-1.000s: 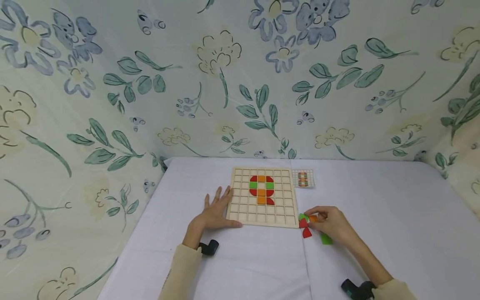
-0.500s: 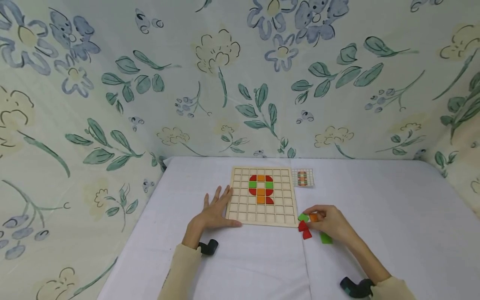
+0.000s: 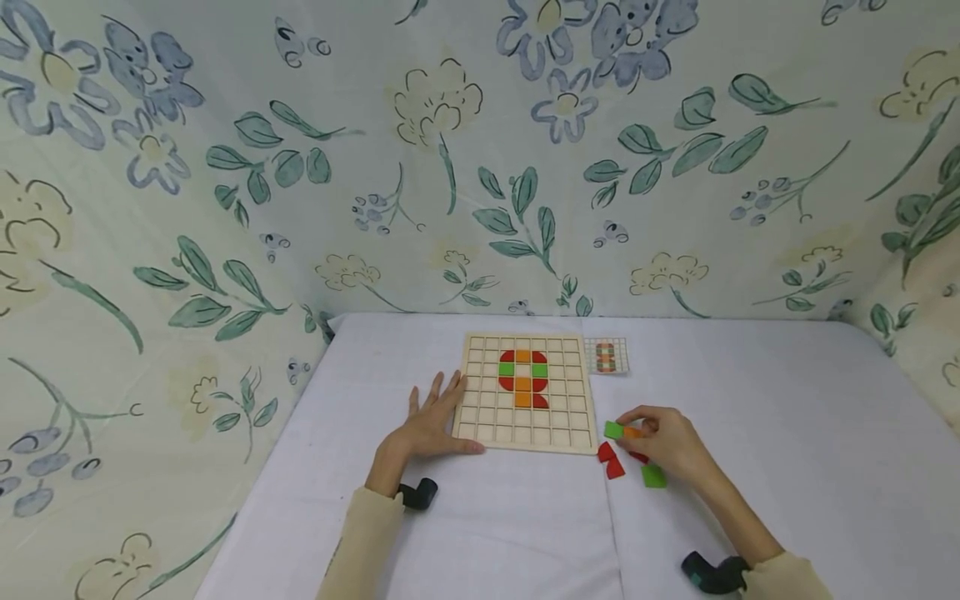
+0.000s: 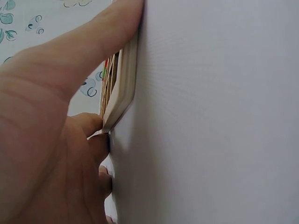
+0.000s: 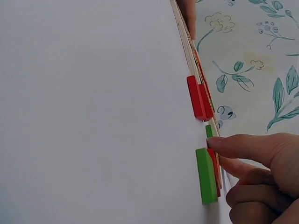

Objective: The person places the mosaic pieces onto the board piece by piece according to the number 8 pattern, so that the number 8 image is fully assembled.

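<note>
A square wooden grid board [image 3: 487, 425] lies on the white cloth, with red, orange and green tiles set in several of its squares. My left hand [image 3: 431, 425] lies along its left side, fingers spread against the edge and the thumb [image 4: 93, 42] along the near edge. Right of the board, my right hand [image 3: 667, 442] pinches a green block [image 3: 613, 430] between thumb and index finger, whose tips show at it in the right wrist view [image 5: 209, 130]. An orange block [image 3: 632, 432] shows between those fingers. A red piece [image 3: 639, 457] is partly hidden under the hand.
Two red pieces [image 3: 611, 461] lie by the board's near right corner. Another green block [image 3: 654, 477] lies below the right hand. A small pattern card [image 3: 606, 357] lies at the board's far right corner. A floral curtain [image 3: 420, 208] hangs behind the table.
The green block by the right fingertips has shifted slightly right and away and turned. A red piece has come into view under the right hand. The left hand stays against the board.
</note>
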Motion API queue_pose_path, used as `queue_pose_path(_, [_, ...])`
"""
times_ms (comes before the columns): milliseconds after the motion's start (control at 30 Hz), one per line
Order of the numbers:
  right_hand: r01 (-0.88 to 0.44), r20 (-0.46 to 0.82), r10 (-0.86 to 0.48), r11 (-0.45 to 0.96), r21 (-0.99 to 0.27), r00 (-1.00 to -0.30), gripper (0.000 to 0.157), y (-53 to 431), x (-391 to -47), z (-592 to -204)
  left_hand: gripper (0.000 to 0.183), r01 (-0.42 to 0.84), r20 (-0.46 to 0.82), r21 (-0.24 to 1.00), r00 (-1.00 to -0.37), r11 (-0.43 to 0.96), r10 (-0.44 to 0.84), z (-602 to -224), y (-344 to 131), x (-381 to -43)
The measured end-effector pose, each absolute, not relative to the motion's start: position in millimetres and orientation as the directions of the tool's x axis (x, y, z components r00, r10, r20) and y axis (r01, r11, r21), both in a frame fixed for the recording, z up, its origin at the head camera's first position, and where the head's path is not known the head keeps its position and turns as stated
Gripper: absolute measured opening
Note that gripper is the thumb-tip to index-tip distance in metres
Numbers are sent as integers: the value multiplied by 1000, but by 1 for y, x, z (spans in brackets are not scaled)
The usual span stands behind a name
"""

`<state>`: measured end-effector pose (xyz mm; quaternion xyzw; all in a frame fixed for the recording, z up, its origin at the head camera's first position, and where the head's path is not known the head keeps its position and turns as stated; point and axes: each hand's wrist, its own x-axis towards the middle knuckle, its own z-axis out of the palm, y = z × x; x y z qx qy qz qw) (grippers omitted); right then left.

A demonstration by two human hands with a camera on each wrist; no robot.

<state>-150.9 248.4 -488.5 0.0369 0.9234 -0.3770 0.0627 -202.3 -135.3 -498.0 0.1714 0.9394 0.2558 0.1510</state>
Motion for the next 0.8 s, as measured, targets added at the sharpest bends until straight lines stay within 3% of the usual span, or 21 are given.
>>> queue_pose_path(300, [42, -97, -42, 683, -729, -994, 29, 246, -153, -482, 124, 243, -195, 533, -897, 810, 397, -499, -135, -202])
queue_pose_path(800, [-63, -52, -176, 588, -806, -983, 27, 181, -178, -484, 123, 251, -190, 530, -896, 810, 402, -496, -135, -201])
